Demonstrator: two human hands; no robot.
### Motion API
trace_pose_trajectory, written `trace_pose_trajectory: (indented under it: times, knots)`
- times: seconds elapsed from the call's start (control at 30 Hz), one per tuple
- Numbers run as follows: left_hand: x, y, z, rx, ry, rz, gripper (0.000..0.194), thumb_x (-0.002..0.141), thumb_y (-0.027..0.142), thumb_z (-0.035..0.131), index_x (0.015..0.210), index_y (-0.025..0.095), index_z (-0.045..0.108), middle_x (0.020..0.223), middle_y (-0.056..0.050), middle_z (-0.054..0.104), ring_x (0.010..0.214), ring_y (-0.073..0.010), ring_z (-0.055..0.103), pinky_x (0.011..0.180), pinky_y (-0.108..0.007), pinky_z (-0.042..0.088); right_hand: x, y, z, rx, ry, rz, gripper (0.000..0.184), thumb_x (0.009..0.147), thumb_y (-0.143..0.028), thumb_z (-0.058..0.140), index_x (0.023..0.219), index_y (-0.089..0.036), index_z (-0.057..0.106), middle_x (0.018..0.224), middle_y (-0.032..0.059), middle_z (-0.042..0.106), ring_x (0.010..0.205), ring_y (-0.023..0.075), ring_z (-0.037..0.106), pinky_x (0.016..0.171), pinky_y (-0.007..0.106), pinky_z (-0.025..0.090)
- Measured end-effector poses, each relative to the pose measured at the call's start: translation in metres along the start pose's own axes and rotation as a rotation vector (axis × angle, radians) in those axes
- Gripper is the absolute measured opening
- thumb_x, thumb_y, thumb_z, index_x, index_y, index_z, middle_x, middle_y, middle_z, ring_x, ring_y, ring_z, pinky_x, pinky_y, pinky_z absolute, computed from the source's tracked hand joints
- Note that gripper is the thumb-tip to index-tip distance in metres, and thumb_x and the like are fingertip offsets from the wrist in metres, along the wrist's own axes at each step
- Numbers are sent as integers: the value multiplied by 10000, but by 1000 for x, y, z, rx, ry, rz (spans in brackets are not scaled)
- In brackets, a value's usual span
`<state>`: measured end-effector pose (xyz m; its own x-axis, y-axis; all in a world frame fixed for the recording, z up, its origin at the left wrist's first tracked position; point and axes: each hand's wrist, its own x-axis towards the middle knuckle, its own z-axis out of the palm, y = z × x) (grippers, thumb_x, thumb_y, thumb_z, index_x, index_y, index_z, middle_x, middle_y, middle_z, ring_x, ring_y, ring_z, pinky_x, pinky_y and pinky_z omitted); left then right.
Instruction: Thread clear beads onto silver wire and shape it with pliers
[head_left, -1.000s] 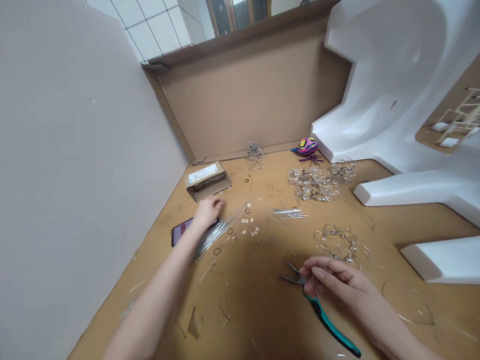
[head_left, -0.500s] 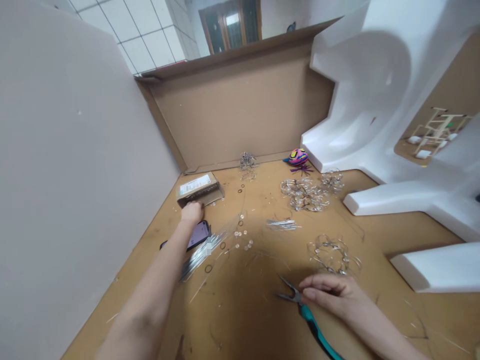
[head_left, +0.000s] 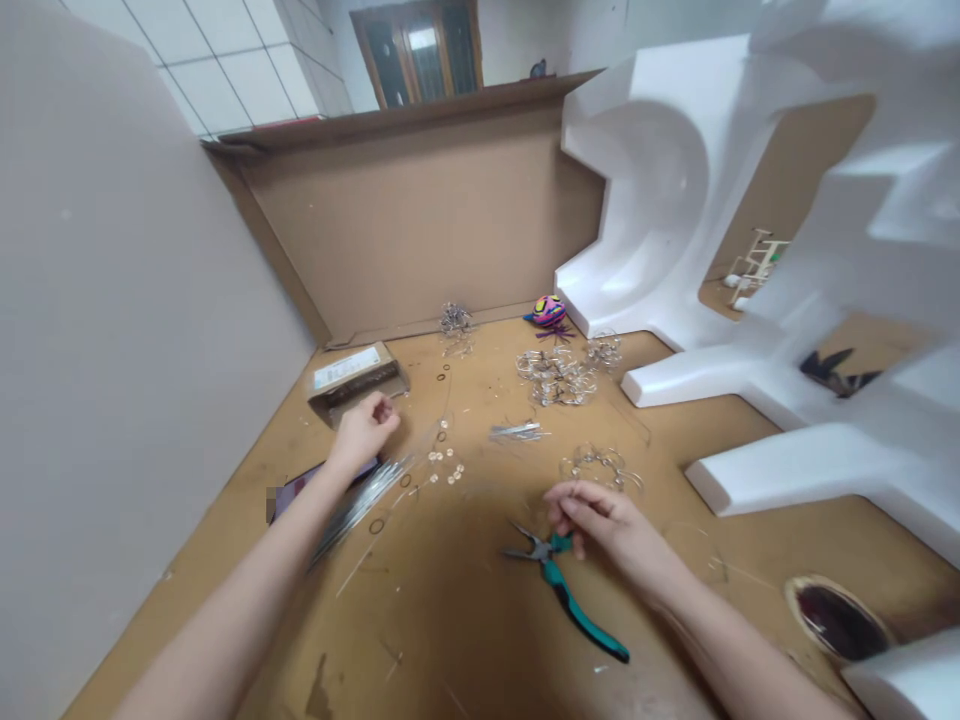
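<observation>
My left hand [head_left: 365,432] is curled loosely just in front of a small cardboard box [head_left: 352,388] on the tan work surface [head_left: 465,610]. Under my left wrist lies a bundle of straight silver wires [head_left: 360,505], and a dark phone [head_left: 319,483] is partly hidden by my forearm. My right hand [head_left: 592,518] has its fingers pinched together just above teal-handled pliers [head_left: 574,600]. Nothing shows between those fingers. Tiny wire rings [head_left: 446,465] are scattered between my hands.
Tangled wire-ring clusters [head_left: 555,378] lie towards the back, with a short pile of straight wires [head_left: 517,431] and a colourful toy [head_left: 550,311] nearby. Grey board [head_left: 135,350] stands at the left, cardboard [head_left: 412,225] at the back, and white foam packaging [head_left: 645,190] at the right.
The view has swung, so everything sits further left and higher. My left hand has lifted away from the box and phone. My right hand has drawn closer to the pliers' jaws.
</observation>
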<state>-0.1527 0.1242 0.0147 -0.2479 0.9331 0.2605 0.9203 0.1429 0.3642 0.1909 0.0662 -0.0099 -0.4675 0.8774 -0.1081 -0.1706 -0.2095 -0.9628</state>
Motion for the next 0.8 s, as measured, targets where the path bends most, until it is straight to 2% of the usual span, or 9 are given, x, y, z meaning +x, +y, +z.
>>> trace_pose_trajectory:
  times: [0.07, 0.13, 0.17, 0.23, 0.3, 0.4, 0.5, 0.8]
  knots:
    - [-31, 33, 2, -173, -35, 16, 160, 772, 308, 442, 838, 174, 499, 768, -18, 623, 685, -128, 583, 638, -224, 451, 0, -2, 0, 94, 11, 13, 260, 710, -383, 648, 859, -170, 654, 725, 25, 629, 614, 118, 588, 522, 219, 472]
    - [-66, 69, 5, -755, -214, -41, 185, 755, 344, 524, 825, 173, 507, 760, -27, 637, 646, -123, 578, 612, -234, 455, -1, -3, 0, 150, 47, -1, 259, 701, -365, 664, 877, -175, 656, 732, 26, 647, 622, 126, 614, 567, 244, 497]
    - [-84, 85, 7, -976, -305, -80, 184, 740, 332, 565, 815, 171, 520, 764, -31, 644, 642, -118, 578, 614, -232, 455, -1, -4, 0, 155, 73, -19, 266, 694, -363, 671, 884, -178, 659, 730, 28, 657, 629, 133, 625, 580, 252, 505]
    - [-114, 113, 14, -1287, -424, -191, 156, 717, 277, 624, 791, 164, 545, 766, -33, 653, 640, -101, 579, 624, -217, 454, -1, -6, 0, 134, 136, -65, 284, 670, -363, 691, 886, -179, 668, 719, 35, 675, 640, 147, 643, 601, 265, 520]
    - [-135, 130, 22, -1502, -524, -288, 122, 719, 233, 638, 779, 154, 568, 755, -30, 653, 625, -85, 577, 623, -199, 453, -3, -8, 2, 98, 198, -108, 300, 638, -361, 714, 872, -178, 679, 710, 45, 693, 650, 161, 658, 628, 280, 534]
    - [-149, 138, 36, -1732, -587, -414, 95, 739, 209, 626, 778, 124, 609, 747, -33, 641, 618, -72, 574, 620, -183, 460, -7, -11, 8, 69, 252, -133, 291, 602, -358, 735, 831, -183, 695, 700, 46, 707, 644, 170, 669, 654, 295, 549]
    - [-152, 135, 46, -1849, -629, -476, 88, 746, 188, 623, 787, 110, 628, 735, -35, 636, 607, -66, 571, 608, -172, 465, -12, -14, 15, 50, 260, -135, 267, 587, -356, 741, 795, -192, 704, 678, 37, 710, 623, 176, 671, 659, 311, 560]
    - [-154, 133, 49, -1897, -684, -428, 71, 735, 156, 634, 794, 118, 638, 739, -32, 650, 620, -68, 582, 618, -171, 459, -17, -13, 20, -50, 293, -204, 188, 630, -315, 715, 789, -214, 711, 710, 27, 713, 660, 199, 674, 692, 345, 558]
